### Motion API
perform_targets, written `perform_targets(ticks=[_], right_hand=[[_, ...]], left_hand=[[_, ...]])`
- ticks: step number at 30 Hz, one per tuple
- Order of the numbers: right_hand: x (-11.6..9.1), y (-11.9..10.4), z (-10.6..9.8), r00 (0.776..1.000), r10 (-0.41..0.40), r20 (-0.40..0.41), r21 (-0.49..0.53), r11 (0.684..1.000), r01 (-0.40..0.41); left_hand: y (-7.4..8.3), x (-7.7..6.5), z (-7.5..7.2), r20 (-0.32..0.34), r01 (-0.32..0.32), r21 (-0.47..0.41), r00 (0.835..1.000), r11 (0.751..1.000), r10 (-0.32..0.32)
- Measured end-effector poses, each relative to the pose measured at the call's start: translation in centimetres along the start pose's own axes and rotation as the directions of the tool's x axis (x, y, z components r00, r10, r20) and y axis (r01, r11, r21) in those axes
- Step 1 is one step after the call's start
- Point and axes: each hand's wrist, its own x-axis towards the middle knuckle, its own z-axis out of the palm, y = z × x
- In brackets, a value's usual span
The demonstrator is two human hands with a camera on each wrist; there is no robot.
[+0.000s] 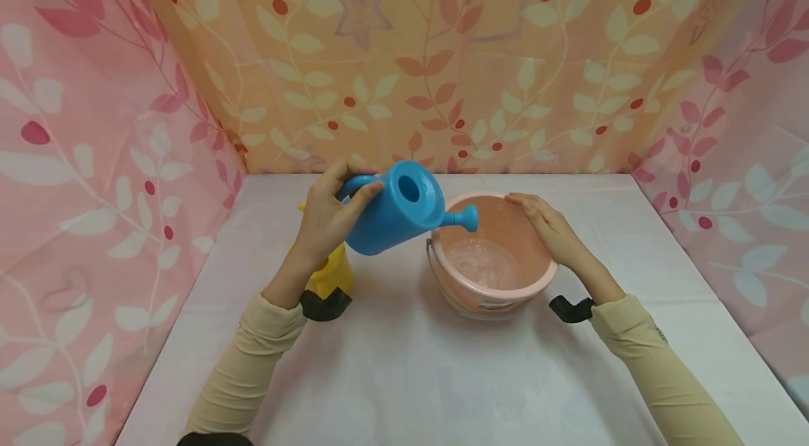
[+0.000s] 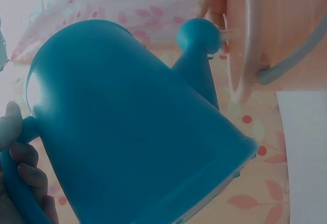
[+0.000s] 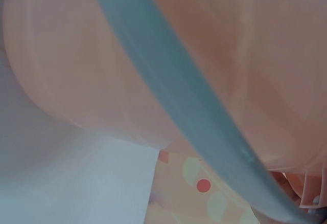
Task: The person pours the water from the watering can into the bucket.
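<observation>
My left hand (image 1: 329, 211) grips the handle of a blue watering can (image 1: 395, 211), which is tilted with its spout to the right. The rose at the spout's end (image 1: 466, 218) hangs over the left side of a pink bucket (image 1: 493, 291). Rippled, bubbly water (image 1: 483, 263) shows in the bucket's bottom. In the left wrist view, a clear streak leaves the rose toward the bucket, and drops cling to the can's base. My right hand (image 1: 551, 228) holds the bucket by its right rim; most of its fingers are hidden in the right wrist view.
A yellow watering can (image 1: 335, 276) stands on the table behind my left forearm, partly covered by it. The bucket's grey handle (image 3: 173, 75) hangs down its side. White cloth covers the table (image 1: 404, 376), with patterned curtains (image 1: 404, 67) around the back and sides.
</observation>
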Motion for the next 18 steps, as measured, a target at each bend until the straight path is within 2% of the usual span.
perform_targets(ticks=[11,18], right_hand=[[0.1,0.02,0.04,1.0,-0.007,-0.009,0.001,1.0,0.007],[0.03,-0.07,0.05,1.0,-0.003,-0.007,0.002,1.0,0.003]], left_hand=[[0.0,0.24,0.08,0.015,-0.011,0.004,1.0,1.0,0.011],[-0.03,0.33,0.11,0.003,-0.011,0.02,1.0,1.0,0.011]])
